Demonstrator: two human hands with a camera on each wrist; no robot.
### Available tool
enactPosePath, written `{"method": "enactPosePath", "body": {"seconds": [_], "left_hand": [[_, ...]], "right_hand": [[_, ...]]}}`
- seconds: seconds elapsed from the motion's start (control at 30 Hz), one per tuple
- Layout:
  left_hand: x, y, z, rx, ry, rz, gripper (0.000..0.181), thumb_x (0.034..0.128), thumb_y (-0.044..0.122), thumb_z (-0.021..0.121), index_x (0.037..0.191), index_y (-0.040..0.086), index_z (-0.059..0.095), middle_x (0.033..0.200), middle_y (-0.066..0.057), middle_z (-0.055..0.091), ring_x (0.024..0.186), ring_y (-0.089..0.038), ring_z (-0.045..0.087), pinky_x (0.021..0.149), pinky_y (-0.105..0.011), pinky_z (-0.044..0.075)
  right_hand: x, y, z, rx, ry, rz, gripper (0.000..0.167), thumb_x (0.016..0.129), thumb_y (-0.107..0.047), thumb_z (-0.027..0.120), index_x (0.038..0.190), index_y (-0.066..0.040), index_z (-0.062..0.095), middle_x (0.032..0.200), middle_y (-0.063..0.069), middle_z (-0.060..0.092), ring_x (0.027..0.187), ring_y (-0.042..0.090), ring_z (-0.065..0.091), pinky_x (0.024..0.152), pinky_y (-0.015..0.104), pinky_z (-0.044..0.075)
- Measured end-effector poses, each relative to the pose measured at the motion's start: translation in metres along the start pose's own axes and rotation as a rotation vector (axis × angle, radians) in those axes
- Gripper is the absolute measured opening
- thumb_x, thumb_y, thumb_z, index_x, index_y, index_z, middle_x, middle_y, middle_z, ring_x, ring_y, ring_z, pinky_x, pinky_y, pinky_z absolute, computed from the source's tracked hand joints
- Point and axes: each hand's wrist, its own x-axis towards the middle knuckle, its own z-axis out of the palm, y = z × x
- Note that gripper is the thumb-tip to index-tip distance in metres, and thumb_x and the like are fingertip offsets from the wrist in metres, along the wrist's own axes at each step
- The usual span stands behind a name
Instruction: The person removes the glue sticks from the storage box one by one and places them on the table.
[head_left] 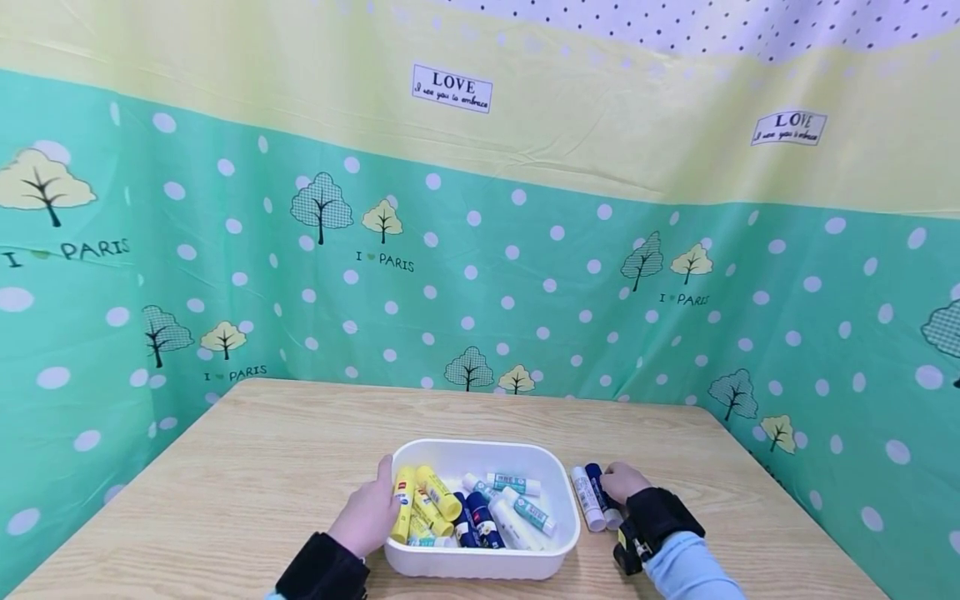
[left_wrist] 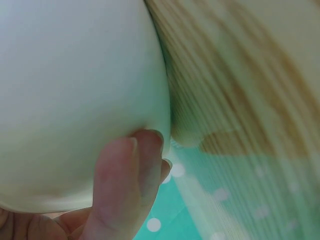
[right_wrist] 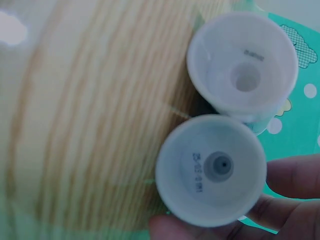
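A white plastic bin (head_left: 480,562) holds several glue sticks: yellow ones (head_left: 438,492), navy ones (head_left: 483,518) and white ones with teal labels (head_left: 528,510). My left hand (head_left: 369,510) grips the bin's left side; in the left wrist view its fingers (left_wrist: 117,185) lie against the smooth white wall (left_wrist: 75,100). To the right of the bin, my right hand (head_left: 624,482) holds a navy glue stick (head_left: 597,486) at table level. A white glue stick (head_left: 587,498) lies alongside it. The right wrist view shows the held stick's round white base (right_wrist: 210,172) touching the other's base (right_wrist: 245,65).
Everything rests on a light wood-grain table (head_left: 300,450). A green and yellow curtain (head_left: 465,283) with printed trees and dots hangs behind the table and around its sides.
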Motion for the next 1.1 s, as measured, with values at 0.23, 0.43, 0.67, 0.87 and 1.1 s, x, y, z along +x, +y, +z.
{"method": "enactPosePath", "body": {"seconds": [0.23,0.43,0.67,0.87,1.1], "left_hand": [[-0.001,0.0,0.0,-0.006,-0.001,0.001,0.055,0.0813,0.001,0.04,0.128,-0.013,0.015,0.089,-0.03,0.056,0.062,-0.022,0.056,0.054,-0.032,0.044],[0.0,-0.001,0.0,-0.015,-0.019,-0.023,0.055,0.0826,0.003,0.039,0.129,-0.012,0.014,0.089,-0.029,0.056,0.059,-0.02,0.056,0.051,-0.029,0.043],[0.001,-0.001,0.0,-0.02,-0.019,-0.027,0.055,0.0829,0.003,0.038,0.13,-0.012,0.013,0.091,-0.029,0.056,0.056,-0.017,0.054,0.049,-0.027,0.042],[0.001,-0.003,0.001,-0.011,-0.01,-0.017,0.056,0.0827,0.003,0.038,0.129,-0.013,0.013,0.092,-0.029,0.056,0.055,-0.016,0.053,0.049,-0.026,0.04],[0.004,-0.005,0.003,-0.016,-0.02,-0.03,0.055,0.0828,0.003,0.037,0.131,-0.01,0.013,0.092,-0.03,0.056,0.056,-0.017,0.054,0.049,-0.026,0.041]], "right_hand": [[-0.054,-0.07,-0.051,0.036,-0.04,0.091,0.033,0.079,-0.011,0.039,0.097,0.012,0.054,0.088,0.021,0.056,0.077,0.027,0.052,0.069,0.036,0.043],[-0.07,-0.085,-0.066,0.08,-0.049,0.096,0.032,0.077,-0.007,0.038,0.096,0.014,0.052,0.076,0.015,0.054,0.067,0.022,0.051,0.064,0.032,0.043],[-0.069,-0.082,-0.067,0.19,-0.056,0.114,0.032,0.076,-0.006,0.035,0.096,0.015,0.05,0.059,0.011,0.052,0.046,0.016,0.051,0.046,0.027,0.044],[-0.07,-0.094,-0.078,0.184,-0.026,0.149,0.033,0.08,-0.008,0.034,0.102,0.013,0.048,0.064,0.009,0.047,0.054,0.019,0.05,0.048,0.025,0.04],[-0.073,-0.12,-0.09,0.158,-0.021,0.138,0.033,0.085,-0.013,0.034,0.109,0.006,0.048,0.072,0.01,0.051,0.06,0.02,0.051,0.048,0.026,0.037]]}}
